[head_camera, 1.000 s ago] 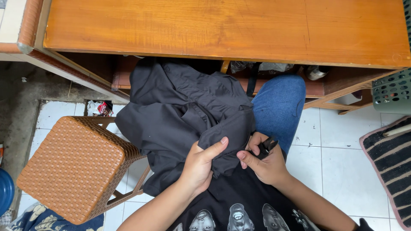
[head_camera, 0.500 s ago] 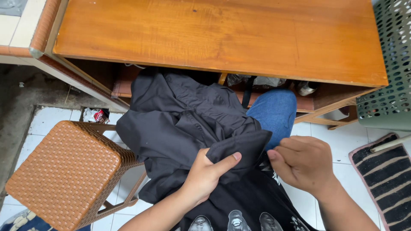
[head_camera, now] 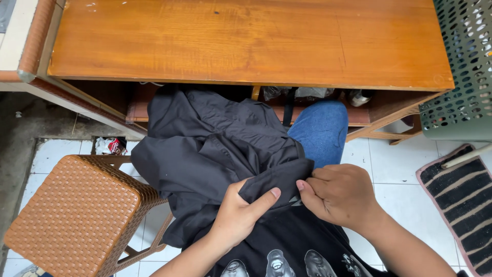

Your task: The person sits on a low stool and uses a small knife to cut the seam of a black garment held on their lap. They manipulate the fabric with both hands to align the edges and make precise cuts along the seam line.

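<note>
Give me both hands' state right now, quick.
Left hand: closed, pinching a fold of the dark shirt.
Right hand: closed at the same fold's edge; whether it holds anything else cannot be told.

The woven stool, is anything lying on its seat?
No, the brown woven stool has a bare seat; the dark garment lies beside it on the lap.

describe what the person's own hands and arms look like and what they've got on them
Both the left hand and the right hand are bare: no gloves, rings or watch in view. The forearms are bare too, with no sleeves reaching them. Fingernails look short and unpainted.
</note>
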